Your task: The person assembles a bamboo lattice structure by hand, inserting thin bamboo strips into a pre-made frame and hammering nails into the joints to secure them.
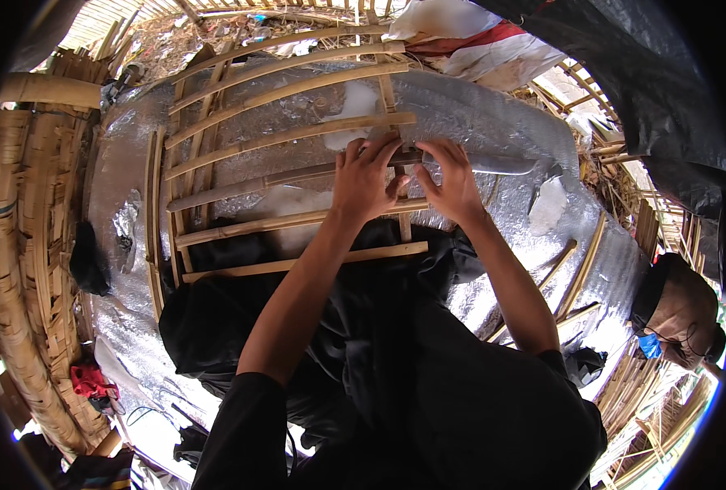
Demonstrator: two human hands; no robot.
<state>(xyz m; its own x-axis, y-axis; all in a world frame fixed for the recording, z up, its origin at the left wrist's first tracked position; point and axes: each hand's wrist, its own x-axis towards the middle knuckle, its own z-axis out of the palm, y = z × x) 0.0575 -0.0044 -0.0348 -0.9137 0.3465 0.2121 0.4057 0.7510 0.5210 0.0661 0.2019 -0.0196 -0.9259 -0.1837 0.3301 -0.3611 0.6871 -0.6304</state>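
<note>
Across my lap lies a ladder-like bamboo frame (285, 143), its several slats crossing narrow upright strips. My left hand (366, 178) is closed around a darker bamboo slat (249, 186), fingertips on the far side and thumb on the near side, beside the right-hand upright (403, 188). Just right of it, my right hand (451, 181) curves inward, its thumb and index finger bent around a dark bar. What this hand grips is partly hidden. A long grey, blade-like strip (503, 166) extends from behind the right hand.
Shiny silver sheeting (534, 122) covers the ground around the frame. Loose bamboo strips (577, 269) lie at the right and another pair (154, 220) at the left. A woven bamboo wall (32, 220) stands left, dark plastic sheeting (624, 65) hangs upper right, and a brown cap (680, 306) is at right.
</note>
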